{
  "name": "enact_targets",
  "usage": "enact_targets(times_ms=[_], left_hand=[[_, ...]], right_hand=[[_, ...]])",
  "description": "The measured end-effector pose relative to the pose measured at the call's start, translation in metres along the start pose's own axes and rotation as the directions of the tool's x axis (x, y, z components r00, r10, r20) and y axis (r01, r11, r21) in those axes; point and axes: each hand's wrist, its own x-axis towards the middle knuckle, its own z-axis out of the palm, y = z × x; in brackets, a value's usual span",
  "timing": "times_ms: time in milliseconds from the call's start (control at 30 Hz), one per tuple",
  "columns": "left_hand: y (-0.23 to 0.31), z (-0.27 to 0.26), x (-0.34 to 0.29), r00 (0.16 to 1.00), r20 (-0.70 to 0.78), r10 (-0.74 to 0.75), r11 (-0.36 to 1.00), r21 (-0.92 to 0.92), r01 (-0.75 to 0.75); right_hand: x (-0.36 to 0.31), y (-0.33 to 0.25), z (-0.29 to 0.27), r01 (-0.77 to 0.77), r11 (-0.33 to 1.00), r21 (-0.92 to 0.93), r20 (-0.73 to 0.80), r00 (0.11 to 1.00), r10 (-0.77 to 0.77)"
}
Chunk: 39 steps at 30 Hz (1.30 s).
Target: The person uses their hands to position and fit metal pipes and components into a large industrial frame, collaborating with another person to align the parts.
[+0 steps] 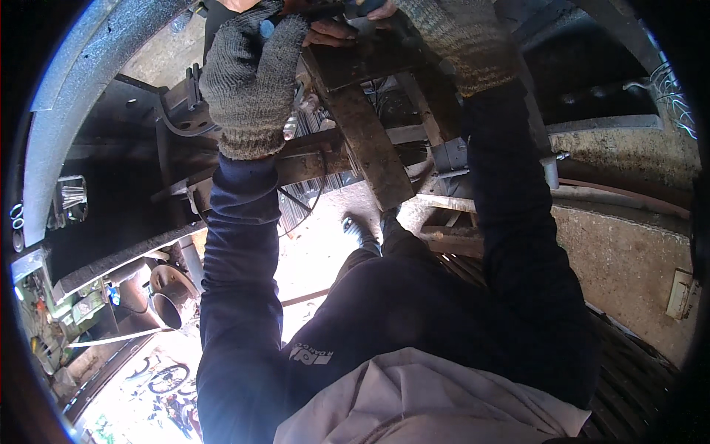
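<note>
At the upper edge, my left hand [251, 85] wears a grey knitted glove. Its fingers are curled closed beside a dark tool-like object [324, 12], and what lies inside the grip is hidden. A small blue round spot [266, 29] shows at the glove's fingers. Higher on the right is my right hand [467, 44], in a similar glove, its fingers cut off or hidden. Between the gloves, bare fingers [330, 33] lie by the dark object; whose they are I cannot tell. Below them a dark flat metal piece [362, 63] lies on a rusty beam [367, 140].
A curved pale metal rim [63, 126] bends along the left. Thin rods [296, 211] lie beneath the beam. At lower left are a round pipe end [166, 311] and a bicycle-like wheel [168, 378]. A concrete-like wall [621, 259] stands at right, above dark slats [629, 385].
</note>
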Motion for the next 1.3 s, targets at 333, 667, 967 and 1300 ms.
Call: enact_targets(times_ms=[333, 667, 967, 1300], left_hand=[[0.001, 0.000, -0.001, 1.000, -0.009, 0.011, 1.000, -0.013, -0.011], [0.003, 0.003, 0.000, 0.998, 0.056, 0.040, 0.997, 0.070, -0.043], [0.004, 0.001, 0.002, 0.991, 0.107, 0.085, 0.978, 0.182, -0.104], [0.006, 0.010, -0.001, 0.998, 0.058, 0.028, 0.992, 0.118, -0.035]], right_hand=[[0.001, 0.000, -0.005, -0.127, 0.988, 0.089, 0.033, 0.992, 0.124], [0.003, -0.003, -0.010, -0.367, 0.868, 0.333, 0.080, 0.929, 0.362], [0.003, -0.005, -0.016, -0.461, 0.778, 0.426, 0.108, 0.880, 0.462], [-0.007, -0.006, -0.014, -0.441, 0.822, 0.360, 0.086, 0.893, 0.441]])
